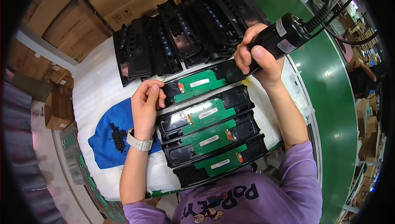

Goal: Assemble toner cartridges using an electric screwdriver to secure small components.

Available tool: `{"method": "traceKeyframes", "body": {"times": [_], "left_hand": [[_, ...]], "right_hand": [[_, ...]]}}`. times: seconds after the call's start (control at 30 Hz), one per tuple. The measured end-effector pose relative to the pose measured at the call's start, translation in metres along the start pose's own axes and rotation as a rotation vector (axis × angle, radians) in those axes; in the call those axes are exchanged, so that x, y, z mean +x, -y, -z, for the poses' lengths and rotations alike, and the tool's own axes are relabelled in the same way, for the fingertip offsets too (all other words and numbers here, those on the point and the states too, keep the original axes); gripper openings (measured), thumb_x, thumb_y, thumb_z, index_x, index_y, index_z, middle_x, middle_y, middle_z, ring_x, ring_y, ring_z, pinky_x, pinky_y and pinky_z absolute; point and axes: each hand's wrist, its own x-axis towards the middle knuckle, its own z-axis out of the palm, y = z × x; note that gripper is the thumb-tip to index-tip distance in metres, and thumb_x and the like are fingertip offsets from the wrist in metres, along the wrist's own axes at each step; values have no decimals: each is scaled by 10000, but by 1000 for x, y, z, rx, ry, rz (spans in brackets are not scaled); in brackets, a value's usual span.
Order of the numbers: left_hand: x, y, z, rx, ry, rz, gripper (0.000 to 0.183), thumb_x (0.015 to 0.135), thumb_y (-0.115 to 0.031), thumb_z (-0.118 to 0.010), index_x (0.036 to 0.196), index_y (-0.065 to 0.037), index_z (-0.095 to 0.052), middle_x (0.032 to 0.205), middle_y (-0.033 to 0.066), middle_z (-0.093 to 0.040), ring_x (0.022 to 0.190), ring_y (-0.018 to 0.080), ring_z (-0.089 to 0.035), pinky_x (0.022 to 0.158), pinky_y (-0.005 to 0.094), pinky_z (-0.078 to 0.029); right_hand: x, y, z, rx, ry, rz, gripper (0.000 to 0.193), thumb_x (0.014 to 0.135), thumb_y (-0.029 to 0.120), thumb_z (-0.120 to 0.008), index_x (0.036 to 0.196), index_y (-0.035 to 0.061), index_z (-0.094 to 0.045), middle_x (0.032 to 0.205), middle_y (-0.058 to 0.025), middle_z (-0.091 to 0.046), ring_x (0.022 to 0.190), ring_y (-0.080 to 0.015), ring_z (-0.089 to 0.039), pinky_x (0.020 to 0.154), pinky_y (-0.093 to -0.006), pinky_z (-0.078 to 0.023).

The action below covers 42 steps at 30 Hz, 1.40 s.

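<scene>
My right hand (263, 55) is wrapped round a black corded electric screwdriver (284, 34). The tool slants down to the left, over the right end of a long black plastic housing (224, 71); its tip is hard to make out. A green circuit board (205, 85) with a white label lies in that housing. At the housing's left end is my left hand (147, 98), its fingers curled and pressed together against the edge; whatever they pinch is hidden. Nearer me lie more housings with green boards (207, 113), (210, 139), (220, 163), side by side in a row.
Small black screws (118, 137) are heaped on a blue cloth (103, 152) at the left. Several black plastic housings (177, 34) lie along the far side of the white foam-covered surface (88, 88). Cartons (123, 2) stand behind. A green table (329, 113) curves along the right.
</scene>
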Motion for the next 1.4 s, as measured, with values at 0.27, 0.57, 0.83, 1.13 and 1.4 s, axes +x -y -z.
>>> {"method": "traceKeyframes", "body": {"times": [0.27,0.57,0.83,1.13,1.4], "left_hand": [[2,2,-2,-52,19,43,105,862,-68,-536,951,-19,-564,763,29,-599,616,52,-520,551,165,-380],[4,8,3,-74,92,38,121,837,-31,-571,952,9,-565,814,74,-629,715,109,-604,637,198,-465],[-12,-1,-14,-25,117,-86,128,865,-21,-525,975,31,-566,817,90,-632,714,127,-622,634,208,-488],[-35,-22,-39,-227,439,181,116,836,-33,-579,939,19,-570,859,133,-645,770,193,-647,657,251,-508],[-36,-20,-41,-183,459,196,119,782,47,-609,895,41,-573,847,136,-644,790,216,-656,670,249,-521]], "right_hand": [[-3,-8,-7,-50,60,10,279,724,182,-646,800,18,-435,555,-48,-445,397,-125,-415,386,-246,-346],[-11,-5,-16,-164,51,29,210,737,115,-612,796,18,-436,559,-57,-468,426,-114,-438,418,-239,-372],[-11,10,-13,212,112,78,308,778,243,-607,928,11,-470,602,-35,-484,440,-116,-471,456,-260,-399],[-15,30,-19,559,61,207,390,894,404,-372,995,41,-474,608,-29,-475,423,-141,-457,512,-325,-411],[-20,27,-28,594,21,111,333,893,358,-390,985,51,-480,602,-38,-486,422,-147,-462,513,-320,-419]]}}
